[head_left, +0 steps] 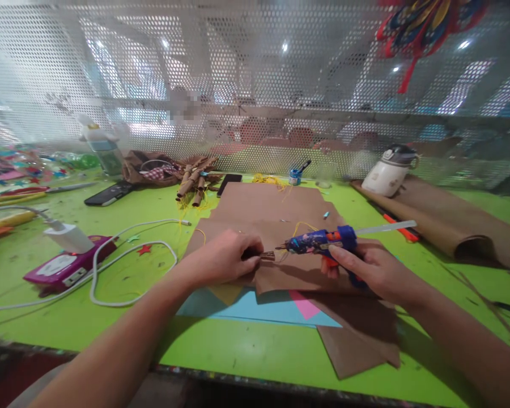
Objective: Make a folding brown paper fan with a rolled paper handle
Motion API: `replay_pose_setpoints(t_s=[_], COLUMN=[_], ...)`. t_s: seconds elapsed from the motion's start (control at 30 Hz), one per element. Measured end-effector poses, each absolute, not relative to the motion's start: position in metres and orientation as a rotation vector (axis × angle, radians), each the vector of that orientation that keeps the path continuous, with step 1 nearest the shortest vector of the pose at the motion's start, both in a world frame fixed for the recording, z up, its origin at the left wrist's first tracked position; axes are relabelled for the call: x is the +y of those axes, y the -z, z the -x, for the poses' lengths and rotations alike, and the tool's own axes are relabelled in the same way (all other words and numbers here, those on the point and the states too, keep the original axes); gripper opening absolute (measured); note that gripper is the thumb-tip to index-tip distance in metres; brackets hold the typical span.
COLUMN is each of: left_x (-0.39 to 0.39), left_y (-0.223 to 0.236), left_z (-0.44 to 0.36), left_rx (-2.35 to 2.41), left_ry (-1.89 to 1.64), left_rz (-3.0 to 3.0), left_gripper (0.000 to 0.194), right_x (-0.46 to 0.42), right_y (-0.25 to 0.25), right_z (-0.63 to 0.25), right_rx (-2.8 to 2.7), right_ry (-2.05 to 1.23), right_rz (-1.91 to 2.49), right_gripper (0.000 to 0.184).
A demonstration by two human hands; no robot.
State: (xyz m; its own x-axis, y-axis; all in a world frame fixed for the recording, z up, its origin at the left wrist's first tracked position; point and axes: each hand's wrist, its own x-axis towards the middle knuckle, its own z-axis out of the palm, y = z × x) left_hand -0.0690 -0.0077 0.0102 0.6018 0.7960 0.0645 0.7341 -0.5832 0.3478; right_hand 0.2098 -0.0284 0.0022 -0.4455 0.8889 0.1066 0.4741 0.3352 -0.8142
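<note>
Right hand: the right hand point(365, 266) is closed around the grip of a dark blue glue gun with orange parts point(323, 241), its nozzle pointed toward the left hand.
Glue stick: a translucent whitish rod point(386, 226) is seated in the rear of the gun.
Left hand: the left hand point(240, 255) is closed, with a small brown paper piece point(267, 256) pinched between thumb and fingers, just beside the nozzle; whether the two touch cannot be told.
Beneath the hands: stacked brown paper sheets point(272, 201) are spread on a bright green tabletop point(238, 348).
Nearer than the hands: a light blue paper sheet point(249, 310) and a pink paper piece point(304, 306) are partly covered by the brown sheets.
Left of the left hand: a purple power strip point(85, 262), fitted with a white plug-in adapter point(71, 237), is seen beside a looped white cable point(94, 277) and a red paper star point(144, 250).
Beyond the left hand: brown paper tubes point(191, 184) are piled with yellow thread.
Beyond the right hand: a white bottle with a dark lid point(389, 170) is set by a loosely rolled brown paper sheet point(446, 218).
</note>
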Motion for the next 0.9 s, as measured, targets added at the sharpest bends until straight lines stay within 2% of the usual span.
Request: replay_pose_setpoints(t_s=[0.27,0.9], left_x=[-0.0091,-0.0103], left_y=[-0.0145,-0.0182], left_z=[0.0656,0.0658], left_rx=[1.237,1.266], left_ry=[-0.292,-0.291], left_rz=[-2.538,-2.510], left_gripper=[0.019,0.020], right_x=[-0.0322,-0.0267], right_y=[0.0005,-0.0008], right_z=[-0.2034,-0.2122], right_rx=[-2.119,-2.128], right_ry=[-0.955,-0.566], right_rz=[1.227,1.321], right_gripper=[0.043,0.039])
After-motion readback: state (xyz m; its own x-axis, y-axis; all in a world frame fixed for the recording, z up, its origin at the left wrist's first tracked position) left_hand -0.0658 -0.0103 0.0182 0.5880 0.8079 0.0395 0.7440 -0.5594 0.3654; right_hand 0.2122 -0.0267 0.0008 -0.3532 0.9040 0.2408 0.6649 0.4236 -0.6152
